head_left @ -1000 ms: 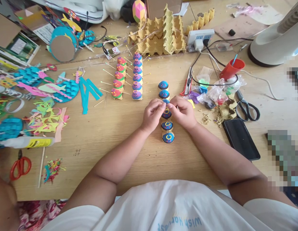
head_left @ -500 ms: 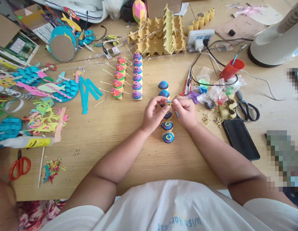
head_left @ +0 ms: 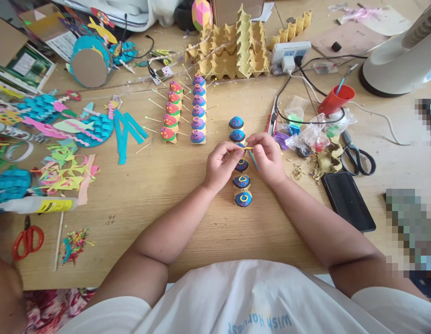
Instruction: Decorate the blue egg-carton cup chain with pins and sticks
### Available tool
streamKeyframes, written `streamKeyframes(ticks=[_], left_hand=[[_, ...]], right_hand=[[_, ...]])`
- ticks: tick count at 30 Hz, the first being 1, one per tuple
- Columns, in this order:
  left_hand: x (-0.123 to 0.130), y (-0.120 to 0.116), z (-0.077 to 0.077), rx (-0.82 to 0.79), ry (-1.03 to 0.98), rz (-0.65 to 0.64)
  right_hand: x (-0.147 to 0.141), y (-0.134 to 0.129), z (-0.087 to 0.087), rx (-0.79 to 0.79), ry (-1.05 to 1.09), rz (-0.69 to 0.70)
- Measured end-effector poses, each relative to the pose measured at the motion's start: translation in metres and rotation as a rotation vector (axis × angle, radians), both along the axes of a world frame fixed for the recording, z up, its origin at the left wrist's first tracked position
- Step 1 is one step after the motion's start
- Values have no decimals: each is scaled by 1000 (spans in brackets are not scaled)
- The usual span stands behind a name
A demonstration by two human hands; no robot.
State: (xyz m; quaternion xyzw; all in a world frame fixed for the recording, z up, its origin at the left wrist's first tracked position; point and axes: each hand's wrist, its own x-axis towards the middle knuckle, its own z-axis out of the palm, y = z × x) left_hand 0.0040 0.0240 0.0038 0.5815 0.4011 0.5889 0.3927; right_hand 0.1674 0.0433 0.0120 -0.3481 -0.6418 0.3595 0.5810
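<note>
My left hand (head_left: 220, 164) pinches a thin yellow clay strip (head_left: 248, 148) between thumb and fingertips. The strip's other end reaches the fingertips of my right hand (head_left: 270, 160), whose fingers are bent, with the thumb a little apart from the index finger. A slim blue stick (head_left: 253, 160) shows along the inner side of my right hand, apparently held in its fingers. Beneath both hands runs a row of egg-carton bumps covered in blue clay (head_left: 243, 199). Yellow curved pieces lie on the nearer bumps; the middle ones are partly hidden by my hands.
Two finished-looking carton rows, red-green (head_left: 169, 120) and purple (head_left: 198, 123), stand back left with pins sticking out. At right lie a utility knife (head_left: 272, 118), black scissors (head_left: 357, 160), a phone (head_left: 349, 202) and a red cup (head_left: 335, 100). Glue bottle (head_left: 37, 204) lies left.
My right hand has opened slightly, its index finger raised and thumb shifted away from the strip. The strip now tilts a bit and more of it shows. My left hand has barely moved.
</note>
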Motion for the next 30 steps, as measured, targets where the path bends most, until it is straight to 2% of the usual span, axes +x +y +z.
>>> streamKeyframes(ticks=[4, 11, 21, 30], left_hand=[[0, 1, -1, -16, -8, -7], [0, 0, 6, -12, -3, -28], [-1, -3, 12, -25, 67, -17], [-2, 0, -2, -72, -15, 19]], right_hand=[[-3, -2, -1, -40, -23, 42], [-4, -4, 2, 19, -61, -8], [-4, -6, 11, 35, -123, 22], [-4, -8, 14, -25, -85, 36]])
